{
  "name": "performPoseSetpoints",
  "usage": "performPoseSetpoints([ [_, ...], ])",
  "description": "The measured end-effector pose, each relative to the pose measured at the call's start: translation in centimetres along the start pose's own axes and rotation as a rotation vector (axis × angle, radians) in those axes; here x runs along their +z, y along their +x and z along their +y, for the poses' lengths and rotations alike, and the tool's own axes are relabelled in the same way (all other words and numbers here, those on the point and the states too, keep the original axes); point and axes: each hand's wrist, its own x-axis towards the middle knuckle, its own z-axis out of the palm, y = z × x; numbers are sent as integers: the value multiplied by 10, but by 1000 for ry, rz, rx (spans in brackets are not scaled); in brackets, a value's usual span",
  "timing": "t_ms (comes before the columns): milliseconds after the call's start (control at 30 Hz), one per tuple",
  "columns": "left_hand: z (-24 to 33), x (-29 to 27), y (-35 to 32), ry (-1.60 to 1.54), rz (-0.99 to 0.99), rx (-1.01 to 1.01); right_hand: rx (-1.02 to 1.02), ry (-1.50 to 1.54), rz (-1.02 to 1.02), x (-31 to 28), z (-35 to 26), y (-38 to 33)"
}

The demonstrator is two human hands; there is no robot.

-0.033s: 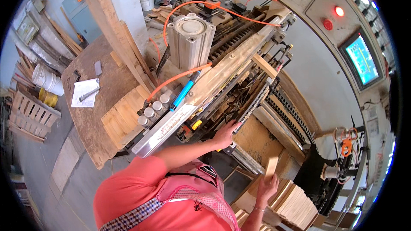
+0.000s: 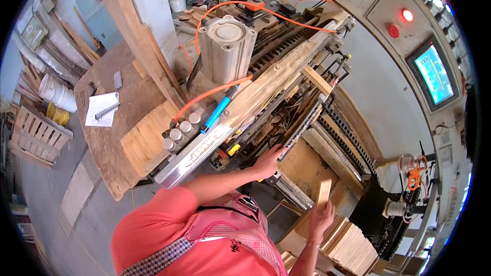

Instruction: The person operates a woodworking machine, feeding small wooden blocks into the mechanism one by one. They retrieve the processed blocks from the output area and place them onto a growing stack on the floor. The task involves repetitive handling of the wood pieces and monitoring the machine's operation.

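Right hand point(image 2: 321, 219) is closed around one end of a wood piece point(image 2: 324, 192), which projects beyond its fingers, beside a wood stack point(image 2: 353, 245). Left hand point(image 2: 269, 162) is at the rail point(image 2: 304, 127); its grip cannot be told. Rail movement could pinch left fingers; a slack right grip could drop the piece.

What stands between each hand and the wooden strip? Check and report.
Nothing visible parts the right hand from the wooden strip: it grips the near end. The left hand is at the near end of the dark bar; across the gap to the strip, only the brown panel shows, apparently lower down.
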Motion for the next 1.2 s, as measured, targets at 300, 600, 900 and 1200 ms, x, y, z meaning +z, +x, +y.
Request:
performPoseSetpoints([
  [300, 28, -19, 1, -75, -70, -101, -605, 30, -158, 77, -54, 270],
  [600, 11, -8, -3, -11, -36, -97, -695, -156, -197, 174, -110, 416],
  [900, 13, -8, -4, -10, -25, -116, -638, -201, -396, 216, -111, 461],
  [1200, 24, -19, 12, -215, 195, -163, -614, -247, -394, 170, -103, 453],
])
